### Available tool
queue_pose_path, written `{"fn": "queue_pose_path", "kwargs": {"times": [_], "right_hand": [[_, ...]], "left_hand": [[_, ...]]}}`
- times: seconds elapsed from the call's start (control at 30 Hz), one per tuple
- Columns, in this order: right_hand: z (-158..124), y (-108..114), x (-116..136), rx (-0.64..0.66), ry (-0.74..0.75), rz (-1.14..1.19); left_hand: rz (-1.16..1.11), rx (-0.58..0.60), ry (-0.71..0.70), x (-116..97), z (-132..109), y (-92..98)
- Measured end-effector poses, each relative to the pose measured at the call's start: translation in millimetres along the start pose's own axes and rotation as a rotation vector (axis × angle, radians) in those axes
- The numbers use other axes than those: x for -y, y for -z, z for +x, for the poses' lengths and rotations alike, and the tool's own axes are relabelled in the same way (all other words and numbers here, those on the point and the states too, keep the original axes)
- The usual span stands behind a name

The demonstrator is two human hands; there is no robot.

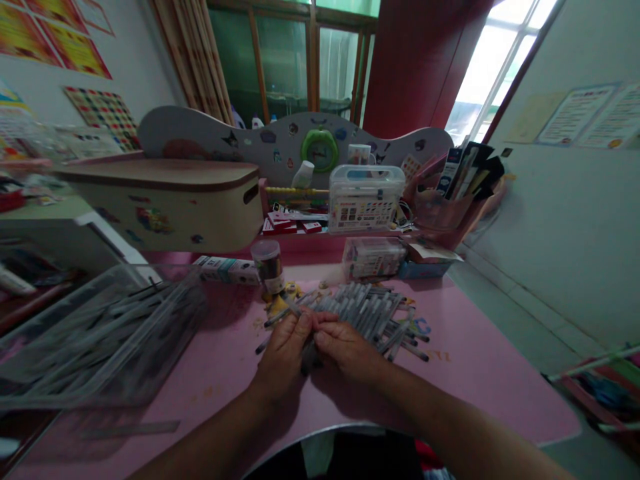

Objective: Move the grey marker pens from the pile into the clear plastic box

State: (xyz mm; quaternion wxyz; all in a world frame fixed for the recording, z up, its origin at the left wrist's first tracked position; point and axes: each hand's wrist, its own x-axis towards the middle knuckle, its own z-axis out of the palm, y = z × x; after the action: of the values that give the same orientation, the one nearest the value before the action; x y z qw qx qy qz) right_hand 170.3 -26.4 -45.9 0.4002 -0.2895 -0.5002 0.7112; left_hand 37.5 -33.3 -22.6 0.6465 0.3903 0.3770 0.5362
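Note:
Grey, clear-barrelled pens (367, 308) with dark tips lie in a heap on the pink table (475, 360). At the heap's near left edge, my left hand (286, 343) and my right hand (345, 343) meet, thumbs and fingers drawn together. A few pens seem to be gripped between them; their dark ends show beneath my hands. Most of that bunch is hidden by the fingers. To the left stands a clear plastic bin (165, 333) filled with many similar pens, somewhat blurred.
Behind the heap are a round clear jar (269, 267), a clear plastic case (373, 259) and a blue box (425, 269). A lidded storage box (200, 213) sits on the raised shelf, beside a handled white case (365, 200). Near the left edge lies a flat strip (133, 429).

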Motion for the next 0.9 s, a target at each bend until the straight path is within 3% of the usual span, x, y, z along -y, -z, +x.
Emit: {"fn": "queue_pose_path", "kwargs": {"times": [0.2,0.37,0.5,0.9], "right_hand": [[-1,-3,13,0.019,0.115,-0.097],[-1,-3,10,0.011,0.054,-0.029],[-3,-3,10,-0.005,-0.011,0.031],[-1,0,4,0.022,0.11,-0.146]], "left_hand": [[0.042,-0.029,-0.035,7,-1,1.8],[-0.016,-0.045,0.083,4,0,-3.3],[0.024,-0.032,0.046,-1,0,-2.2],[0.036,-0.043,0.042,3,-1,-0.5]]}}
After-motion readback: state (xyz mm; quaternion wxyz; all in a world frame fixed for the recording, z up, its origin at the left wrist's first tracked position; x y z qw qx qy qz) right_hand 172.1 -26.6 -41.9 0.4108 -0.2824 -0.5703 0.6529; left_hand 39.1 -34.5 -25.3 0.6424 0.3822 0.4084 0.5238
